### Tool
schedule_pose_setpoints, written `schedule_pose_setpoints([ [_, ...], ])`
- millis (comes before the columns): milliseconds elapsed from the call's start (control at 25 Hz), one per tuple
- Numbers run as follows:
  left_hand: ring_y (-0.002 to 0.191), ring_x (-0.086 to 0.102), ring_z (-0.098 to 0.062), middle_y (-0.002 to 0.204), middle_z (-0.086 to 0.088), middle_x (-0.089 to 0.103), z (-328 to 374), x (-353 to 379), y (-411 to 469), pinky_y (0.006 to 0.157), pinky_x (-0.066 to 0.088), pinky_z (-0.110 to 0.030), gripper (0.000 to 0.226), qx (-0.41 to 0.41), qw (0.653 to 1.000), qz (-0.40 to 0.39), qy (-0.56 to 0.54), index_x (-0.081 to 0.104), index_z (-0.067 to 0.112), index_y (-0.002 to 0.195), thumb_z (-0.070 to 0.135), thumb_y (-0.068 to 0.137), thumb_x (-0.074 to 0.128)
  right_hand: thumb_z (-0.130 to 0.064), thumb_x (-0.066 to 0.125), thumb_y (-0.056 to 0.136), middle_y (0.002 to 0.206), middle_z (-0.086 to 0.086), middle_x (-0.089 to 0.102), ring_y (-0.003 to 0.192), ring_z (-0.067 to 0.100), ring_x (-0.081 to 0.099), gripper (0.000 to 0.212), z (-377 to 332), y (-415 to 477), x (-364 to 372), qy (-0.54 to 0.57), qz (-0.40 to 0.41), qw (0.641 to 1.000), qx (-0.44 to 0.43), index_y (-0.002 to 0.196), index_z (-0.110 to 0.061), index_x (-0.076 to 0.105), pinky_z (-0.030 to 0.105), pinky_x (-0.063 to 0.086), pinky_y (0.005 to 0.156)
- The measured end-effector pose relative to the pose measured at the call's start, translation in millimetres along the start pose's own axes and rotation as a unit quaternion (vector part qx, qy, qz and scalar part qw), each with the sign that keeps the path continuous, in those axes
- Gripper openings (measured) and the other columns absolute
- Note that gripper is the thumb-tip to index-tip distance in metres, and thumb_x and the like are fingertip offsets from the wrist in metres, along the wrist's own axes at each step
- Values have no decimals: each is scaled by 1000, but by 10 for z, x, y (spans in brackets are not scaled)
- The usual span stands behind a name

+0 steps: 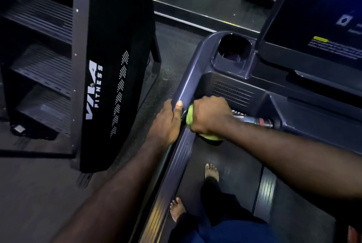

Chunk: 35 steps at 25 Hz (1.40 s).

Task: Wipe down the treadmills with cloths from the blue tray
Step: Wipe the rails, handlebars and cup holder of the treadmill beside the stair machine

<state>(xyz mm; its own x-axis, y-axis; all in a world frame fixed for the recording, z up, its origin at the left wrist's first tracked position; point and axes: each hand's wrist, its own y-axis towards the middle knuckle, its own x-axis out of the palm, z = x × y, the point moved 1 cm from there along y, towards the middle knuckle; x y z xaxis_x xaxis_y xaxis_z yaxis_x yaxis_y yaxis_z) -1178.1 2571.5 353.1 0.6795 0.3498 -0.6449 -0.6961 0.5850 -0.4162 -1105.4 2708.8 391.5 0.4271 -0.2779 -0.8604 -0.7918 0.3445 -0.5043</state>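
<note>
**Two hands at a treadmill's left corner, one wiping with a green cloth**

One green cloth [190, 117] is bunched inside my right hand [209, 114]. The fingers are curled tight round it, and it presses where the chrome handlebar [252, 120] meets the side arm [188, 78] of the treadmill [231, 90]. The wadded cloth fills the palm, which I judge suits rubbing round a bar rather than over a flat panel.

My left hand [166, 123] clasps the side arm just beside the cloth, fingers over the outer edge and thumb on top. This looks like a brace against the rubbing.

I stand on the belt [231, 168] with bare feet [211, 170], facing the console screen [323, 17]. An empty cup holder [234, 49] sits at the far corner of the arm.

Along the handlebar to the right the way is open, so the cloth can slide that way. To the left a tall black stair machine [109, 66] marked VIVA FITNESS stands near, with a strip of floor between it and the treadmill, so elbow room is tight on that side.

No blue tray is in view.
</note>
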Motion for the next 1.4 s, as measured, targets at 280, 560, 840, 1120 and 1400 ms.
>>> schedule_pose_setpoints([
  [280,133,54,-38,144,-19,58,-58,34,5,107,41,-43,60,21,1000,6,-21,40,21,152,60,109,26,-52,82,69,94,8,69,86,31,68,49,28,-178,358,-112,88,989,34,102,-22,64,37,50,74],
  [560,153,33,-29,167,-14,33,-109,102,-2,125,28,-42,69,129,989,67,40,29,13,163,57,109,29,-56,80,53,80,0,66,79,28,68,51,185,96,40,78,-27,993,81,87,-22,66,31,50,63],
  [840,162,10,-20,172,-5,25,-122,201,-143,129,16,-52,84,398,851,51,340,31,11,163,64,98,45,-39,64,69,95,9,66,84,34,64,43,768,-636,611,-92,235,967,-25,106,-17,58,41,49,76],
  [1120,162,0,-17,163,1,41,-129,220,-47,130,9,-51,86,374,836,49,399,30,13,162,59,93,52,-49,74,64,85,3,66,73,30,64,41,917,-729,535,-122,172,975,69,91,-22,57,35,46,62],
  [1400,162,-6,-14,164,3,39,-120,192,-58,130,6,-50,87,364,842,37,397,30,15,162,61,91,52,-57,77,59,84,1,64,77,29,64,48,864,-598,305,-44,100,988,111,89,-23,61,36,53,68],
])
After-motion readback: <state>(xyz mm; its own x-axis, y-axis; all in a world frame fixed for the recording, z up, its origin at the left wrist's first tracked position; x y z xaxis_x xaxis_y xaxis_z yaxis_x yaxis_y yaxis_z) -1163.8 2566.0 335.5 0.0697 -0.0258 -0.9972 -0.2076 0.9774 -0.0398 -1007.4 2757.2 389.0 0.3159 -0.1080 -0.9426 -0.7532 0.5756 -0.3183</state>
